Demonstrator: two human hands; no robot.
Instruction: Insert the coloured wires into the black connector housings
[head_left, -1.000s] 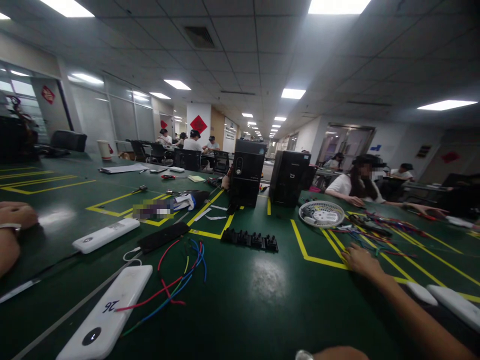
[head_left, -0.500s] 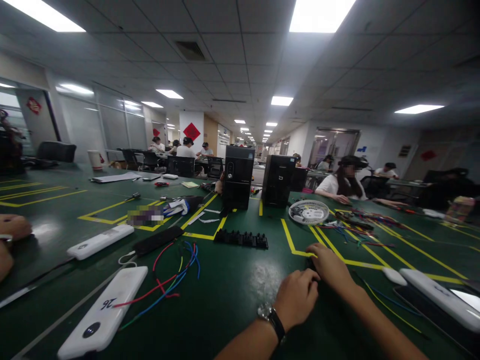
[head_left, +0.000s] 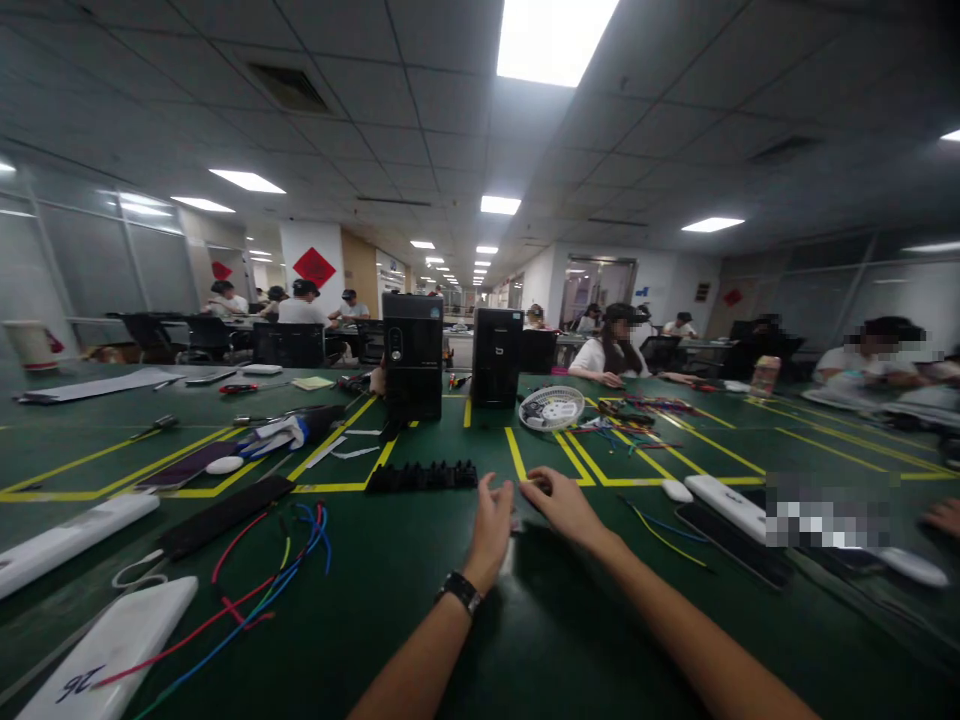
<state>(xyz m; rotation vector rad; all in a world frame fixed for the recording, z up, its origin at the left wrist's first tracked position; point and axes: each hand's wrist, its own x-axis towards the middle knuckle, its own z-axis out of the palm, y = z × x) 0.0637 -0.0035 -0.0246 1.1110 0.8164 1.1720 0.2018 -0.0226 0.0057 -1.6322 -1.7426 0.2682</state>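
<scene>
My left hand (head_left: 490, 532), with a dark-strapped watch on its wrist, hovers over the green table. Its fingers are bent and apart, and no object shows in them. Close beside it on the right, my right hand (head_left: 564, 508) has its fingers curled toward the left one, a gap showing between thumb and forefinger. Whether something small sits beneath its fingertips is hidden. Just left of and beyond both hands lies a black strip (head_left: 422, 476) with a row of raised parts. Red, blue and green wires (head_left: 277, 570) are loosely coiled further left.
Two black computer towers (head_left: 412, 360) stand ahead. A round white slotted part (head_left: 551, 409) lies beyond my right hand, near tangled wires (head_left: 645, 415). White power banks (head_left: 112, 650) are at left and another (head_left: 724, 505) at right. A person (head_left: 611, 350) sits across the table.
The view has swung to the right. My hands, earlier close together on a small black thing, have shifted left toward the black strip and slightly apart; that small thing no longer shows.
</scene>
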